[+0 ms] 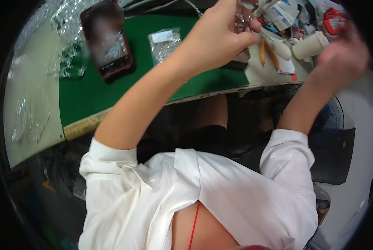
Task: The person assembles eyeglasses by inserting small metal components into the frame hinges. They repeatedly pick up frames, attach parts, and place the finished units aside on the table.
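My left hand (226,35) is raised over the far side of the green mat (142,77). Its fingers curl around a small piece of clear plastic (241,21), whose exact kind I cannot make out. Out to the right, my right hand (342,60) is smeared by motion, so its fingers and anything in them are unclear. It is nearest to a whitish cup lying tilted (310,46) and a red item (335,21). Pliers with orange handles (269,55) lie between my two hands. Under my left forearm is a clear bag with a white label (163,48).
A phone in a red case (108,50) stands at the mat's left. Clear plastic pieces (68,25) heap up at the far left, and more (32,118) lie nearer. Small packets and tools (282,18) clutter the far right. Below the table edge is a fan (332,114).
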The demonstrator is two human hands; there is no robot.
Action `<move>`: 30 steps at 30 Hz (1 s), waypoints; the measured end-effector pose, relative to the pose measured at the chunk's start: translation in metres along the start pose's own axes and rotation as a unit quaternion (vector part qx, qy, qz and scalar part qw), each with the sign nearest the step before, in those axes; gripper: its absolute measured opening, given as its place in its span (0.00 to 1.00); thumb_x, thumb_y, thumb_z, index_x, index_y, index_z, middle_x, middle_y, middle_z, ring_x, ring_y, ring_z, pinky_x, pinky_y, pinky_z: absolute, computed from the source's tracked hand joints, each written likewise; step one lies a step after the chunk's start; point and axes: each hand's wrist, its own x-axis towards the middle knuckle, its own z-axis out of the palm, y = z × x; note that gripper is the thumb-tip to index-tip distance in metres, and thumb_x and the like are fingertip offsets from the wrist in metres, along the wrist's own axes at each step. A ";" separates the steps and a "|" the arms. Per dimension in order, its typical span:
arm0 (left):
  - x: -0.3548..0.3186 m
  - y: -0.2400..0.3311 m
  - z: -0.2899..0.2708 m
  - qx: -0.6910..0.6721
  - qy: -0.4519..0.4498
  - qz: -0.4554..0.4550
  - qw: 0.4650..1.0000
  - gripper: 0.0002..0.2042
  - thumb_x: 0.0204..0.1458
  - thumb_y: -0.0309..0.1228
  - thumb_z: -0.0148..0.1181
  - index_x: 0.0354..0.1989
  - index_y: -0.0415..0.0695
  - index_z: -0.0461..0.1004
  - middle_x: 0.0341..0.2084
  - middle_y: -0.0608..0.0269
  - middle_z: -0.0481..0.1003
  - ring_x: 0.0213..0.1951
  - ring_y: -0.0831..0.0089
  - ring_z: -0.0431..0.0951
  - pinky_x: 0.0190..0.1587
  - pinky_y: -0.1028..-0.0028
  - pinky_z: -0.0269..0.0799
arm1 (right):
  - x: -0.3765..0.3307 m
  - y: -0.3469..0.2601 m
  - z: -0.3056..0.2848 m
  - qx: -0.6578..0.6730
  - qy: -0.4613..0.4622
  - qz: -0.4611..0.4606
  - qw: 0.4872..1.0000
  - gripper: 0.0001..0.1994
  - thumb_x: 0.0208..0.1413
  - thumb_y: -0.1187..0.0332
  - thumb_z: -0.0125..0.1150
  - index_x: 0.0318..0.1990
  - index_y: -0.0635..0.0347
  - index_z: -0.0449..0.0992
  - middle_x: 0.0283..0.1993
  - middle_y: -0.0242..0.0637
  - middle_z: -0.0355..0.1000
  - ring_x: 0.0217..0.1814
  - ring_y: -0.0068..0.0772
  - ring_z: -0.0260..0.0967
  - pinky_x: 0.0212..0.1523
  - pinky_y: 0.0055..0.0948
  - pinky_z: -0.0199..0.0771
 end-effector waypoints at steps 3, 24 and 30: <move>-0.037 0.041 -0.033 -0.011 -0.032 0.008 0.999 0.20 0.52 0.16 0.48 0.55 0.38 0.62 0.40 0.54 0.73 0.40 0.68 0.76 0.43 0.71 0.74 | -0.149 -0.030 0.010 -0.058 -0.449 0.194 0.870 0.08 0.56 0.70 0.56 0.40 0.58 0.78 0.36 0.36 0.71 0.40 0.32 0.70 0.42 0.32 0.70; -0.160 0.122 -0.101 -0.005 0.151 -0.116 0.982 0.27 0.58 0.39 0.48 0.60 0.33 0.53 0.27 0.47 0.71 0.24 0.68 0.72 0.22 0.76 0.70 | -0.213 -0.025 0.013 -0.123 -0.555 0.258 0.781 0.04 0.47 0.75 0.62 0.31 0.63 0.76 0.29 0.35 0.70 0.30 0.33 0.68 0.32 0.27 0.67; -0.156 0.118 -0.084 0.084 0.142 -0.149 0.975 0.42 0.49 0.50 0.55 0.63 0.31 0.46 0.25 0.47 0.71 0.22 0.72 0.70 0.17 0.83 0.60 | -0.216 -0.024 0.019 -0.137 -0.574 0.218 0.777 0.04 0.45 0.74 0.64 0.30 0.62 0.76 0.28 0.34 0.69 0.29 0.33 0.68 0.31 0.28 0.68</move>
